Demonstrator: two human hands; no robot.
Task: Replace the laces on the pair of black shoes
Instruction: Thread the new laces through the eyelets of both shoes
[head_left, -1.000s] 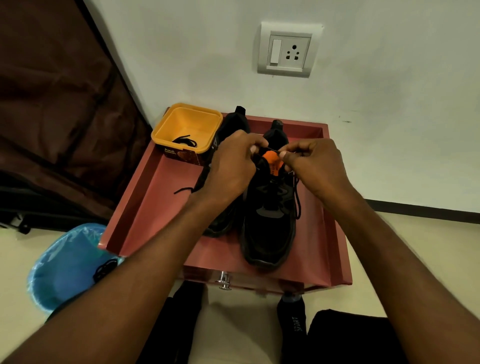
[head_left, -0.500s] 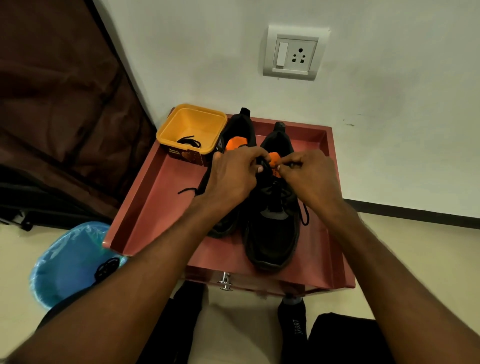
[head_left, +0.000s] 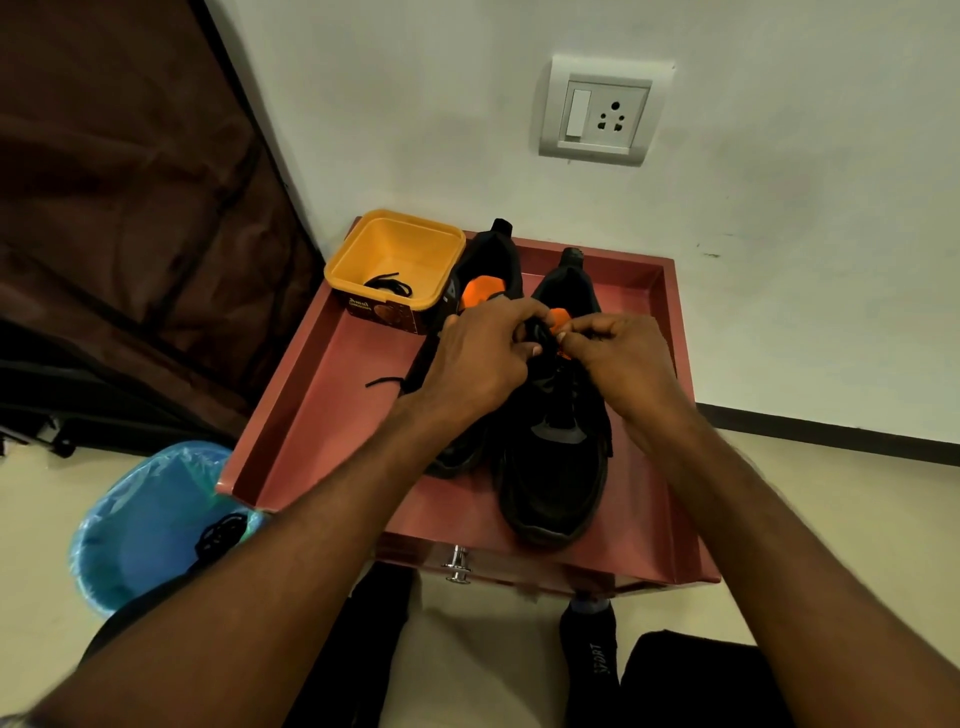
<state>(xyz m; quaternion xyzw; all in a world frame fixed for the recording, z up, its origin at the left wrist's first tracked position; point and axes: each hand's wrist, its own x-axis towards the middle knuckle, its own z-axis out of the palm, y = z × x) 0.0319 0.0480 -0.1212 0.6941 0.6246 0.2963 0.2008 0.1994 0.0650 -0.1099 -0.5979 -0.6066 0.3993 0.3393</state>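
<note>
Two black shoes on red tray (head_left: 322, 395), toes toward near edge, so top eyelets face person.

Right shoe (head_left: 558, 467) near tray's middle: left hand (head_left: 480, 358) and right hand (head_left: 621, 358) meet over its tongue, fingertips pinching black lace (head_left: 537, 332), probably threading top holes.

Left shoe (head_left: 485, 270) beside it, partly under left hand.

Yellow tub (head_left: 395, 260) at far left corner holds spare lace.
</note>
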